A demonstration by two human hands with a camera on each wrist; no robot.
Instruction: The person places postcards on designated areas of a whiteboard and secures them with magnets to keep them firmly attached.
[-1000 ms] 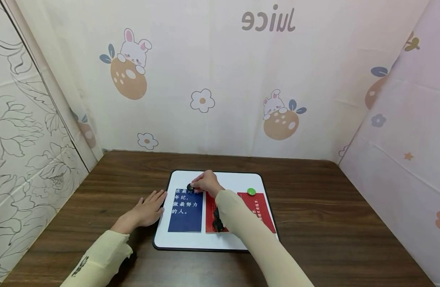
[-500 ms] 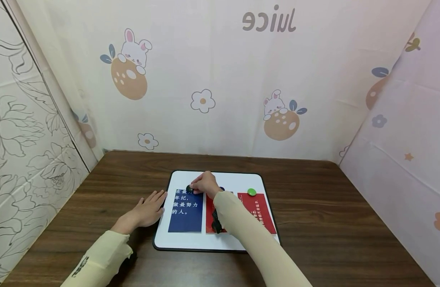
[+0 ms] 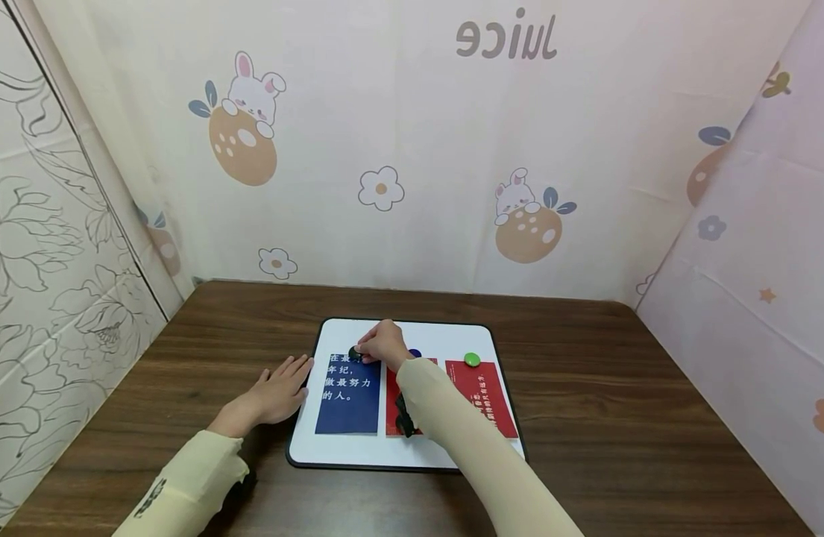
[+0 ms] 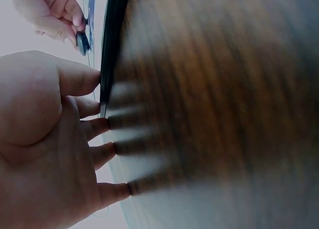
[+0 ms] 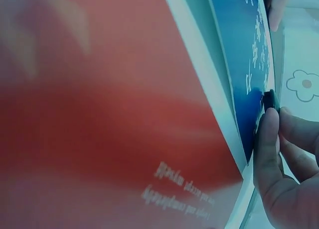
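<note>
My right hand [image 3: 387, 344] pinches a round black magnet [image 3: 355, 353] between thumb and fingers at the top edge of the blue card [image 3: 347, 406]. In the right wrist view the magnet [image 5: 269, 100] stands against that card. My left hand [image 3: 275, 393] lies with straight fingers at the left edge of the whiteboard [image 3: 344, 450]; in the left wrist view its fingertips touch the table beside the black rim. A red card [image 3: 392, 425] in the middle is partly covered by my right forearm. Over its top edge shows a dark blue magnet [image 3: 415, 353].
A second red card [image 3: 482, 395] lies at the board's right, with a green magnet [image 3: 473, 359] on its top edge. The board lies on a dark wooden table [image 3: 599, 403]. A printed curtain [image 3: 438, 149] hangs behind the table.
My right hand has moved the black magnet slightly down, so it overlaps the blue card's top edge more. The dark blue magnet has come into sight. My left hand has stayed in place.
</note>
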